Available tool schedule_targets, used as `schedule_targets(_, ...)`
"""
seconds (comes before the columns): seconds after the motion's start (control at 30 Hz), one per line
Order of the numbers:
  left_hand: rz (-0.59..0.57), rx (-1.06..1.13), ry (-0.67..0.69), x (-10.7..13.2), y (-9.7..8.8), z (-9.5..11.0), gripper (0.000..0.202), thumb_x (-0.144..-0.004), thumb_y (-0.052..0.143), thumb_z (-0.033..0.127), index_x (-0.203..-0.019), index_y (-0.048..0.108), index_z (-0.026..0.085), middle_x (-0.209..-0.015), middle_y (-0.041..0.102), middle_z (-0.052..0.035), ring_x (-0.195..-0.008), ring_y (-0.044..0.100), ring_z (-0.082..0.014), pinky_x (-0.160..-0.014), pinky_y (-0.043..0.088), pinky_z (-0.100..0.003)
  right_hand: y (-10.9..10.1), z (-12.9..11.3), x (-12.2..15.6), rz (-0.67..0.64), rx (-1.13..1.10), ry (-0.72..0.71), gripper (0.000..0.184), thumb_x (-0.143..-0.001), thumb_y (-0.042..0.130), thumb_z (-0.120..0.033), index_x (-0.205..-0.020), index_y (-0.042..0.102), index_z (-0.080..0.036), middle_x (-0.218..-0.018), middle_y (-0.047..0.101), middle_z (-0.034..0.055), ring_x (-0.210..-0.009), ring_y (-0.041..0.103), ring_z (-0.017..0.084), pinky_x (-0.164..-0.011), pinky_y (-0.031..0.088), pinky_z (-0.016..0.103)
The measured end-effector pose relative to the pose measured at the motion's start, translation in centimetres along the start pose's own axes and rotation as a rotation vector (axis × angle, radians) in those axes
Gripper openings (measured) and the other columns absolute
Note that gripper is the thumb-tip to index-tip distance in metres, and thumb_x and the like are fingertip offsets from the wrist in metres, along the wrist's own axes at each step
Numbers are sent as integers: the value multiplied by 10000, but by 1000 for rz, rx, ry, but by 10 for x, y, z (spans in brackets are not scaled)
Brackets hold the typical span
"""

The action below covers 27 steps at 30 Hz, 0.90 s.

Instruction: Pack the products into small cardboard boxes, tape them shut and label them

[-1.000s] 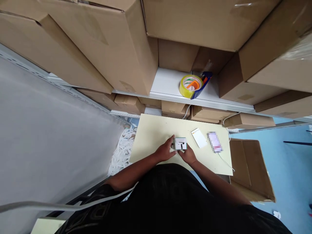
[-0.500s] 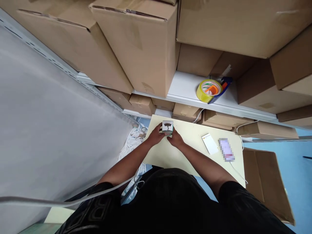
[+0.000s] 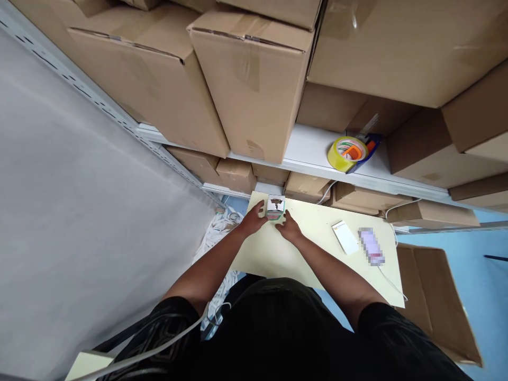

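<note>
A small box (image 3: 275, 207), white on top with a dark brown mark and green and pink on its near side, stands at the far left of the pale yellow table (image 3: 273, 254). My left hand (image 3: 254, 218) is at its left side, thumb and fingers apart. On the other side, my right hand (image 3: 289, 227) has its fingers spread near the box's right edge. Neither hand is closed round the box; whether a fingertip brushes it I cannot tell.
A white box (image 3: 345, 237) and a pixelated phone (image 3: 371, 246) with a cable lie on the table's right. Yellow tape (image 3: 347, 153) rests on the shelf (image 3: 305, 151) above, among cardboard boxes (image 3: 254, 79). An open carton (image 3: 432, 296) stands right of the table.
My hands have loosened from the small box and their fingers have spread apart. It now stands on the table between them. The camera view has shifted slightly.
</note>
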State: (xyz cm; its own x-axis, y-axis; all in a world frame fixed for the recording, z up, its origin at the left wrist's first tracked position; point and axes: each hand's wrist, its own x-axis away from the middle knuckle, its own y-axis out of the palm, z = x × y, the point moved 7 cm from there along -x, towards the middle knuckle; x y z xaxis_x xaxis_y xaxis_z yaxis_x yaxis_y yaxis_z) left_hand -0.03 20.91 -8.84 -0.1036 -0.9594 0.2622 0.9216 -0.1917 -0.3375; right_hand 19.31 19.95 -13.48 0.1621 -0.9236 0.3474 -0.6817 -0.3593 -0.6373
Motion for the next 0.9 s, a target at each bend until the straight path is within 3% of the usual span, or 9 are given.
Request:
schedule_targets(0.1, -19, 19, -52, 17, -10, -9, 697, -783, 736, 395, -1420, 522, 209, -1503, 546, -153, -1330, 577, -315, -1097, 474, -458, -7, 27, 30, -12, -98, 143, 811, -839, 689, -393, -1556, 360, -204, -1416, 613, 169, -1018, 731, 247, -890, 574, 394)
schedule_targets(0.23, -62, 55, -98, 47, -21, -24, 546, -773, 694, 478, -1230, 619, 190, -1342, 666, -141, -1172, 672, -286, -990, 545, -422, -27, 61, 86, 94, -139, 177, 640, -832, 679, -391, -1429, 514, -230, -1251, 709, 128, -856, 750, 226, -753, 593, 372)
schedule_targets(0.37, -142, 66, -153, 73, -15, -40, 501, -755, 657, 517, -1129, 649, 183, -1207, 724, -116, -1062, 702, -265, -844, 587, -382, -40, 99, 151, 218, -129, 292, 518, -822, 669, -413, -1302, 602, -230, -1093, 753, 100, -846, 752, 237, -724, 591, 375)
schedule_targets(0.5, -243, 27, -176, 93, 8, -46, 462, -760, 639, 521, -1089, 663, 198, -1101, 751, -82, -1028, 710, -254, -798, 588, -362, -48, 128, 202, 305, -112, 340, 431, -803, 667, -422, -1192, 661, -237, -997, 767, 78, -827, 752, 236, -738, 582, 377)
schedule_targets(0.6, -297, -35, -140, 103, 31, -37, 417, -766, 643, 513, -1056, 676, 215, -1076, 757, -72, -1034, 710, -259, -839, 580, -368, -48, 146, 223, 271, -85, 364, 384, -803, 660, -413, -1138, 686, -228, -971, 771, 70, -867, 749, 246, -792, 571, 389)
schedule_targets(0.73, -297, -88, -78, 112, 59, -12, 365, -778, 639, 489, -1017, 683, 216, -1043, 760, -64, -1033, 711, -258, -946, 544, -385, -51, 168, 230, 170, -81, 392, 365, -822, 655, -395, -1135, 690, -212, -1017, 768, 72, -952, 739, 253, -878, 541, 386)
schedule_targets(0.9, -233, -124, -87, 124, 95, 21, 327, -785, 640, 465, -1001, 686, 224, -1013, 765, -56, -1010, 715, -260, -951, 541, -388, -68, 186, 225, 65, -101, 327, 371, -838, 642, -365, -1170, 679, -202, -1054, 757, 75, -964, 728, 244, -896, 523, 371)
